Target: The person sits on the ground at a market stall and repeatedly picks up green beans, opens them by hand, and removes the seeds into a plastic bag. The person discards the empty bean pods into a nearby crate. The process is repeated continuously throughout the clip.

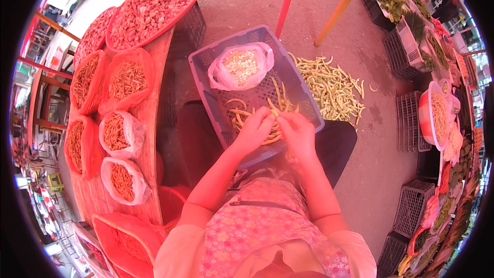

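Observation:
My left hand (pixel 256 128) and my right hand (pixel 296 131) meet over the near part of a plastic crate (pixel 198 81) resting at my lap. Between their fingertips they pinch a bean pod (pixel 273 111). More yellowish pods (pixel 283 100) lie in the crate below and around my hands. In the crate's far part stands a translucent plastic bag (pixel 218 75), rolled open, with shelled white beans (pixel 242 66) inside. A heap of whole pods (pixel 328 88) is on the ground just right of the crate.
On the left, a wooden table (pixel 148 143) carries bags of dried goods and a large round tray (pixel 110 38) of reddish pieces. Two poles (pixel 287 4) rise beyond the crate. Along the right are black crates (pixel 409 123), a basin (pixel 424 116) and vegetables.

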Motion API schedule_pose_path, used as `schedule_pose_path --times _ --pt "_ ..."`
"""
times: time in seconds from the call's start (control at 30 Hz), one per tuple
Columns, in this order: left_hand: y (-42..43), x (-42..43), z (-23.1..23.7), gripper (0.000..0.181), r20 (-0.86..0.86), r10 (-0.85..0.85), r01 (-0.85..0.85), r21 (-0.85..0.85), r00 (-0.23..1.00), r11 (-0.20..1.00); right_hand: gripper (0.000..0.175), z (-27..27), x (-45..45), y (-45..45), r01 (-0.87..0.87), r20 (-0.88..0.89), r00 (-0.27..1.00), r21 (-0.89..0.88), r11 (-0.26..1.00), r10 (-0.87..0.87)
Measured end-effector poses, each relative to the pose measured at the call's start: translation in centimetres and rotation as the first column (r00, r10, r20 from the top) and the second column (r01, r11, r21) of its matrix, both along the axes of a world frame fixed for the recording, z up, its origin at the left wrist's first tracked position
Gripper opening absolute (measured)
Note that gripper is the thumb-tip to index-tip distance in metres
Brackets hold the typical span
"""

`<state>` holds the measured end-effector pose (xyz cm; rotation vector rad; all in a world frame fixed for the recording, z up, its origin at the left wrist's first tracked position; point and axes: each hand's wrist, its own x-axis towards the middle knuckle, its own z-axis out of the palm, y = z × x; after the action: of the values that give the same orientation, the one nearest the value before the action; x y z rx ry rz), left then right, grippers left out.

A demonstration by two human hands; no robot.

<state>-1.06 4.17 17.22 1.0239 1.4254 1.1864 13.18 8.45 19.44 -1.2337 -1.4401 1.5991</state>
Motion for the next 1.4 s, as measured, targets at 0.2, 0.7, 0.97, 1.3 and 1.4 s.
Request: schedule_pose_path --times 0.2,0.7,0.97,1.3,1.4 --pt "0.1 0.7 -0.5 0.017 -0.172 0.031 -0.008 0.135 0.985 0.991 0.016 -0.1 0.1 -0.3 -0.067 0.236 0.969 0.522 0.850 -0.069" --pt "-0.7 0.6 -0.9 0.019 0.433 -0.016 0.012 0.013 0.901 1.000 0.014 -0.5 0.5 0.1 -0.015 -0.177 0.983 -0.296 0.955 -0.039" --pt "-0.7 0.7 0.5 0.025 0.194 -0.068 0.087 -0.090 0.979 0.992 0.016 1.0 0.5 -0.4 -0.001 -0.024 1.000 -0.173 0.985 -0.003" --pt "-1.2 0.1 1.3 0.021 0.281 -0.271 0.293 -0.036 0.920 0.955 0.018 0.9 2.0 -0.7 -0.039 -0.190 0.978 -0.559 0.828 -0.082" --pt "-1.3 -0.3 0.7 0.021 0.150 -0.260 0.268 -0.041 0.954 0.962 0.017 0.5 2.0 -1.1 -0.033 -0.150 0.988 -0.488 0.872 -0.046"
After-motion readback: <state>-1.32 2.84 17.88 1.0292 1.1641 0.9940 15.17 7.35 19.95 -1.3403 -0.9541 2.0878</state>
